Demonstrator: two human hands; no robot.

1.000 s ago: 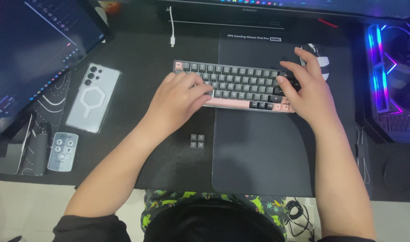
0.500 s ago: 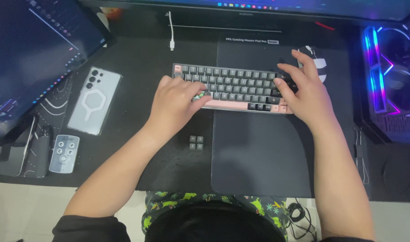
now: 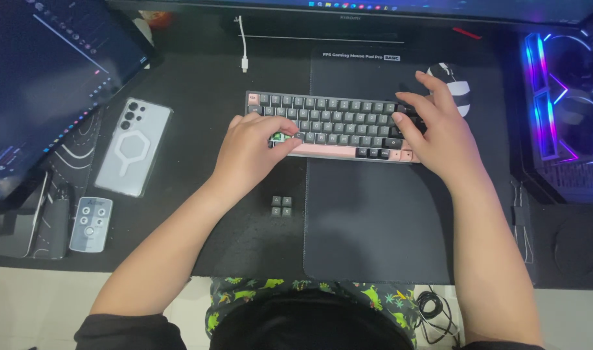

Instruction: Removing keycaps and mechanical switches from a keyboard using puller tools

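Note:
A compact keyboard (image 3: 338,120) with dark grey keys and a pink front row lies across the top of a dark mouse pad (image 3: 374,220). My left hand (image 3: 248,152) is curled over its lower left corner, thumb and fingertips pinched on a keycap (image 3: 285,138), with a green part showing beneath. My right hand (image 3: 439,133) covers the keyboard's right end, fingers spread over the edge and thumb on the keys. Several loose keycaps (image 3: 281,206) lie in a small square on the desk mat below my left hand.
A black and white mouse (image 3: 455,87) sits behind my right hand. A phone (image 3: 133,148) in a clear case and a small grey remote (image 3: 90,224) lie at the left, under a tilted screen (image 3: 44,84). A lit computer case (image 3: 565,123) stands at the right. A white cable end (image 3: 244,63) lies behind the keyboard.
My left fingers have curled in tighter on the lower left keys, and a green spot now shows there. The right hand has stayed on the keyboard's right end.

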